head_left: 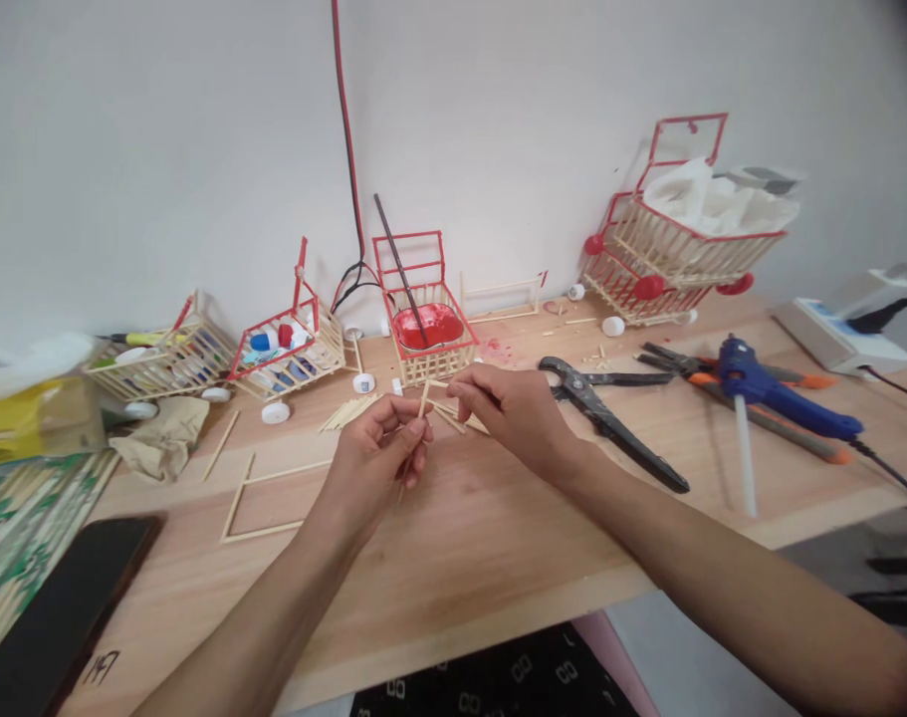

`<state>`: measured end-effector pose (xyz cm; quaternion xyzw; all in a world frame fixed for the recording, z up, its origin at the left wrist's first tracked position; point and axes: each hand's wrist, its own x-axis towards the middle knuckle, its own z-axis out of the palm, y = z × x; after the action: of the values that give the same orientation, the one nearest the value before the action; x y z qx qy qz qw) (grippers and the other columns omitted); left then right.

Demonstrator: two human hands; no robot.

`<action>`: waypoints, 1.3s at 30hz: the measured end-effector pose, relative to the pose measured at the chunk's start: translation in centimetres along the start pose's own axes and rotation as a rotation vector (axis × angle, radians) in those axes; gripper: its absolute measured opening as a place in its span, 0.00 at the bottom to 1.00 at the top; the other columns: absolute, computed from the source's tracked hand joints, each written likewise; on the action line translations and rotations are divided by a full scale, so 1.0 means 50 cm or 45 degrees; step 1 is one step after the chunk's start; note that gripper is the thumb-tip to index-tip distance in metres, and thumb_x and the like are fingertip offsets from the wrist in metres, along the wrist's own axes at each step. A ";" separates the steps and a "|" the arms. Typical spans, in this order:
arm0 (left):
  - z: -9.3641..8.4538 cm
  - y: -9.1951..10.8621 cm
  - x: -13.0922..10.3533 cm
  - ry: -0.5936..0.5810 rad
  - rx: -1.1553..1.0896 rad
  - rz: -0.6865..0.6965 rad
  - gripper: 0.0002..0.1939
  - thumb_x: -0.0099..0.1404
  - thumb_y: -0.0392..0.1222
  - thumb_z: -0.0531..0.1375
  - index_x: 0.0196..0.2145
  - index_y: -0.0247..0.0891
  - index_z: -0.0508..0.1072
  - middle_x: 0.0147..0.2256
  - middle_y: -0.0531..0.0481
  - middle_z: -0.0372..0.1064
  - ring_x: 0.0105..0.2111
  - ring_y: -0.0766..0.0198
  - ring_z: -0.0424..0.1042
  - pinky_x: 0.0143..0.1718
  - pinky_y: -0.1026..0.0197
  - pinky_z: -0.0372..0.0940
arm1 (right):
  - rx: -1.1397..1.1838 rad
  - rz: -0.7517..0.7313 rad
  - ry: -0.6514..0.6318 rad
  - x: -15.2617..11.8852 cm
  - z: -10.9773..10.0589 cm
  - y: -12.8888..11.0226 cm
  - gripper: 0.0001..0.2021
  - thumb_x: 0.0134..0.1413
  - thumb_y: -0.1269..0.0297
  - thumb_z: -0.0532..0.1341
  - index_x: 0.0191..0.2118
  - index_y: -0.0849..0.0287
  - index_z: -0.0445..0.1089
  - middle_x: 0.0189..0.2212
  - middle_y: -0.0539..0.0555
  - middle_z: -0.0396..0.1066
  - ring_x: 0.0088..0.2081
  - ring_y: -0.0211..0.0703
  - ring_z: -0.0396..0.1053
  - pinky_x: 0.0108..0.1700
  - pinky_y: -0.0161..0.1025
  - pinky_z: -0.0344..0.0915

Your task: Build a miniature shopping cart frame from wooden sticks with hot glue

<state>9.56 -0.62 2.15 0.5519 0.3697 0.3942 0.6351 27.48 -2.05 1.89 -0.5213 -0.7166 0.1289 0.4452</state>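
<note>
Both hands meet over the middle of the pale wooden tabletop (498,538). The left hand (374,453) has its fingers (415,430) curled and pinching a thin, pale wooden stick (422,403), which stands nearly upright just above the tabletop. The right hand (517,408) reaches in from the right, its fingers pressed together at the tips near the top of that same stick; whether they touch it cannot be told.

Just behind the hands lies a loose bundle of similar pale sticks (348,410), and to the left a flat rectangular frame of glued sticks (263,503) rests on the wood. Behind the hands stands a small stick-built cart with red-painted rim (427,339), holding a red dish of red paint (427,327) with a dark brush handle (400,264) leaning in it. To its left are 2 more small stick carts (285,349), filled with small blue, red and white items, and white bottle caps (275,412) lie near them. At the far right back, a larger red-trimmed stick cart (677,249) holds crumpled white paper.

Right of the hands lie black pliers (609,423), orange-handled cutters (759,383) and a blue hot-glue gun (782,398) with a white glue stick. A black phone (65,607) lies at the left edge. Near it, dark handwritten marks (101,667) show on the wood, too unclear to read. No brand names are legible.
</note>
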 end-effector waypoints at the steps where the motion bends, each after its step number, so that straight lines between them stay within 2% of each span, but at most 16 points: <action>1: 0.000 0.000 0.000 -0.001 0.005 0.004 0.09 0.58 0.42 0.63 0.35 0.36 0.71 0.26 0.54 0.66 0.18 0.73 0.61 0.15 0.70 0.54 | -0.004 -0.003 0.001 0.000 0.000 0.001 0.13 0.62 0.66 0.55 0.27 0.60 0.69 0.20 0.46 0.69 0.21 0.31 0.59 0.28 0.31 0.54; 23: -0.002 -0.004 -0.001 0.004 0.099 0.051 0.08 0.60 0.41 0.61 0.35 0.35 0.69 0.24 0.55 0.65 0.17 0.74 0.60 0.15 0.70 0.55 | 0.017 -0.033 -0.002 -0.003 0.004 0.004 0.13 0.61 0.68 0.56 0.26 0.60 0.69 0.20 0.46 0.69 0.22 0.30 0.61 0.29 0.29 0.54; 39: -0.002 -0.006 -0.001 -0.008 0.127 0.055 0.08 0.60 0.41 0.61 0.35 0.34 0.68 0.25 0.55 0.65 0.17 0.74 0.60 0.15 0.70 0.55 | 0.001 -0.035 -0.006 0.000 0.004 0.003 0.14 0.61 0.69 0.56 0.23 0.61 0.68 0.19 0.45 0.67 0.21 0.29 0.59 0.28 0.29 0.53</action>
<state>9.48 -0.66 1.83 0.5919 0.3750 0.3873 0.5992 27.43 -1.95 1.68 -0.5112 -0.7245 0.1242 0.4454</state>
